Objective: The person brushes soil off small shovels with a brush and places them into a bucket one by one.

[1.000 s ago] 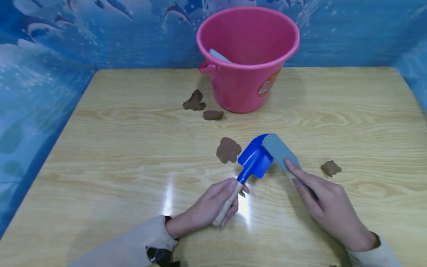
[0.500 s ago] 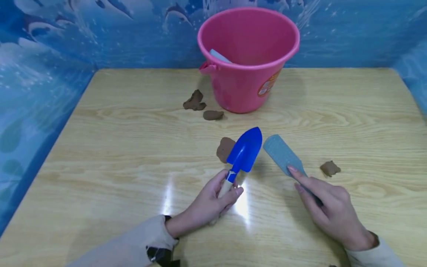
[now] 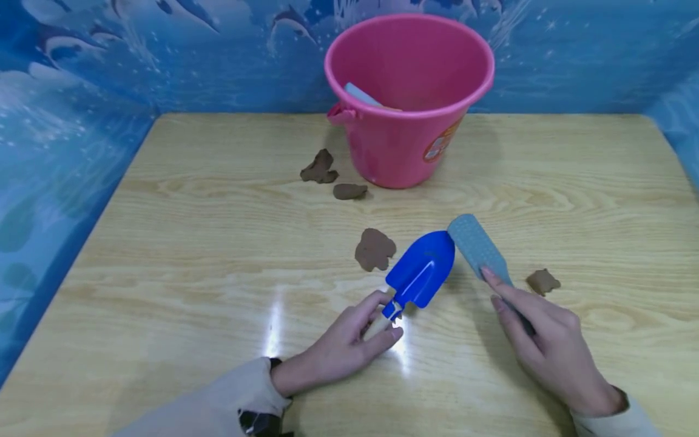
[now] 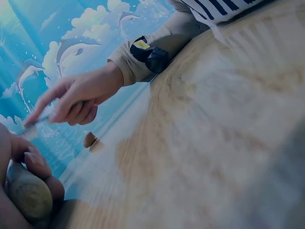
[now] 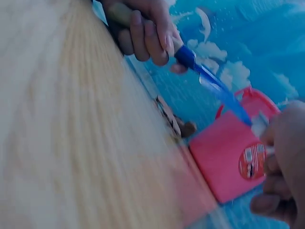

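Note:
In the head view my left hand grips the pale wooden handle of a small blue hand trowel, its hollow side up. The left wrist view shows the rounded handle end sticking out between the fingers. My right hand holds a flat grey-blue tool with a rounded, textured blade, its index finger stretched along it. The tool's end meets the trowel's tip, both above the table. In the right wrist view the trowel blade points at the tool, which the right hand mostly hides.
A pink bucket stands at the back with a light-blue piece inside. Brown clay-like lumps lie about the wooden table: a flat one left of the trowel, one on the right, two by the bucket.
My left hand has turned the trowel over, swinging it left away from the tool and then back right against it. The right hand has shifted slightly right with the tool.

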`<state>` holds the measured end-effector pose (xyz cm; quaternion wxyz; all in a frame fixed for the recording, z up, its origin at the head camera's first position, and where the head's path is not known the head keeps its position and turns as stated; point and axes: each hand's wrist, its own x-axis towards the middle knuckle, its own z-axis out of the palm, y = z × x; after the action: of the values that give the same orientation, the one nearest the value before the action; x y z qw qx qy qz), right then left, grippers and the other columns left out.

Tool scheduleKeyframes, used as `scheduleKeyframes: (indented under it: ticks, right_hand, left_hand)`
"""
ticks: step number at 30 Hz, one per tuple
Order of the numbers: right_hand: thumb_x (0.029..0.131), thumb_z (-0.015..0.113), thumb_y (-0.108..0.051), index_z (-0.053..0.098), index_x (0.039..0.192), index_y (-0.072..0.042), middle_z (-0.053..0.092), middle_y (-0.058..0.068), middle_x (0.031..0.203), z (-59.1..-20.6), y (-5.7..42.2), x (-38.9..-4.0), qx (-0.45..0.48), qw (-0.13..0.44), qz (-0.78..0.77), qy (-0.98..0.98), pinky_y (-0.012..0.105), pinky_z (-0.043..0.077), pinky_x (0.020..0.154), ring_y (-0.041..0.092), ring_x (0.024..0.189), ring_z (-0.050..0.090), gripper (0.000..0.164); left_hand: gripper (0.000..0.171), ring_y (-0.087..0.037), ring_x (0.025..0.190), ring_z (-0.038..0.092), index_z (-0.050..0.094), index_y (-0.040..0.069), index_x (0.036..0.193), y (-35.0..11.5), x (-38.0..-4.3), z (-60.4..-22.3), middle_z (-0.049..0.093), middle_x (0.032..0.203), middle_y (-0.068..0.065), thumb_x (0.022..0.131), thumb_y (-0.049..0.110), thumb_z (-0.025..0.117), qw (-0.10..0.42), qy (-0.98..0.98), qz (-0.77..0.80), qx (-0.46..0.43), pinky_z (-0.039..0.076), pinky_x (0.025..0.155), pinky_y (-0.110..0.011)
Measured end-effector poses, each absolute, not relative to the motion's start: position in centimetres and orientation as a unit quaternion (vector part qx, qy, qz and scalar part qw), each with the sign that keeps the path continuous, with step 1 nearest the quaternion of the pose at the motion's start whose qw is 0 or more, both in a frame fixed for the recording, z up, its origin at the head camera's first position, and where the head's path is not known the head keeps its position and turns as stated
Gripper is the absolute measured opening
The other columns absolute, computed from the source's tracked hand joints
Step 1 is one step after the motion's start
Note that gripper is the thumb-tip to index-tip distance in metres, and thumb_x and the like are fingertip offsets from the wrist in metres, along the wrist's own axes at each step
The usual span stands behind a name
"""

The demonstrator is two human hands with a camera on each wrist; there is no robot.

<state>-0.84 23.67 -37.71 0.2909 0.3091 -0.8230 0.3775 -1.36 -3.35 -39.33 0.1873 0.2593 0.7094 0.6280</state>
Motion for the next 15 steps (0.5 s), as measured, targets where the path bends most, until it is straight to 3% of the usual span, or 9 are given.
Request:
scheduleKeyframes:
  ticks: [3, 6, 8, 11, 13, 15]
  right_hand:
    - [0.101, 0.048, -0.019, 0.067, 0.108, 0.009, 0.069, 0.004, 0.082, -37.4, 22.7, -0.4, 0.382, 0.274, 0.381, -0.796, 0.001, 0.044, 0.064, -0.004, 0.068, 0.058, 0.034]
    - [0.102, 0.044, -0.018, 0.067, 0.114, 0.003, 0.051, -0.008, 0.066, -37.5, 22.1, 0.1, 0.42, 0.238, 0.358, -0.8, 0.0, 0.029, 0.049, -0.009, 0.055, 0.031, 0.033]
    - [0.103, 0.043, -0.021, 0.068, 0.115, 0.0, 0.051, -0.011, 0.067, -37.7, 22.2, 0.3, 0.399, 0.226, 0.338, -0.822, 0.001, 0.032, 0.048, -0.01, 0.056, 0.032, 0.035]
    - [0.103, 0.042, -0.028, 0.067, 0.116, 0.0, 0.066, -0.003, 0.075, -37.9, 22.8, 0.0, 0.335, 0.246, 0.324, -0.85, 0.002, 0.043, 0.058, -0.009, 0.062, 0.047, 0.039]
    - [0.103, 0.044, -0.03, 0.066, 0.116, 0.003, 0.073, 0.006, 0.092, -37.8, 23.2, -0.2, 0.295, 0.263, 0.336, -0.855, 0.002, 0.045, 0.066, -0.01, 0.065, 0.047, 0.042]
    - [0.102, 0.045, -0.029, 0.066, 0.115, 0.006, 0.07, 0.013, 0.108, -37.8, 23.4, -0.4, 0.29, 0.277, 0.357, -0.844, 0.004, 0.047, 0.079, -0.007, 0.079, 0.058, 0.043]
  left_hand:
    - [0.018, 0.001, 0.054, 0.043, 0.05, 0.007, 0.111, -3.4, -1.3, -39.3, 0.051, 0.063, -0.001, 0.095, 0.007, 0.057, 0.199, 0.702, 0.631, 0.264, 0.04, 0.049, -0.015]
    - [0.018, -0.001, 0.054, 0.047, 0.049, 0.007, 0.113, -3.5, -1.3, -39.3, 0.055, 0.063, -0.007, 0.096, 0.006, 0.055, 0.214, 0.694, 0.635, 0.265, 0.042, 0.048, -0.016]
    - [0.018, -0.002, 0.053, 0.047, 0.049, 0.007, 0.113, -3.5, -1.3, -39.2, 0.055, 0.063, -0.009, 0.096, 0.006, 0.054, 0.222, 0.692, 0.635, 0.263, 0.043, 0.046, -0.017]
    - [0.017, -0.002, 0.051, 0.046, 0.048, 0.007, 0.112, -3.5, -1.3, -39.2, 0.054, 0.063, -0.009, 0.096, 0.007, 0.054, 0.225, 0.695, 0.632, 0.257, 0.042, 0.043, -0.018]
    - [0.016, -0.002, 0.05, 0.045, 0.048, 0.007, 0.111, -3.4, -1.4, -39.2, 0.054, 0.063, -0.008, 0.096, 0.008, 0.054, 0.224, 0.698, 0.63, 0.254, 0.041, 0.041, -0.019]
    - [0.016, -0.001, 0.05, 0.044, 0.048, 0.007, 0.112, -3.4, -1.4, -39.2, 0.053, 0.063, -0.007, 0.097, 0.009, 0.054, 0.223, 0.702, 0.627, 0.252, 0.04, 0.04, -0.019]
